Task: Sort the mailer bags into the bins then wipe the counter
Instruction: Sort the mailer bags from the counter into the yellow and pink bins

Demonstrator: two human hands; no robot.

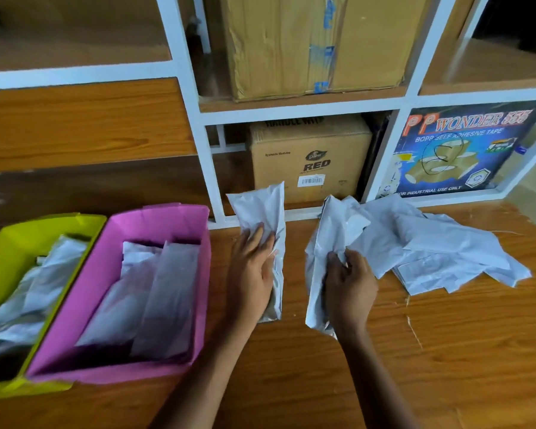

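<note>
Probably a packing or stock room: white shelving [291, 110] holds a taped carton [273, 48] and an adhesive-tape box [464, 156].

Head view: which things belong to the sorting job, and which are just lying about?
Job: left hand, folded mailer bag, right hand, crumpled mailer bag, bag pile, pink bin, yellow-green bin, counter.
Lying about: plain cardboard box, Dabur box, tape box, shelving.

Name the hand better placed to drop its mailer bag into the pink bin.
Left: the left hand holds a narrow bag beside the pink bin; the right hand grips a crumpled bag farther off, by the pile.
</note>
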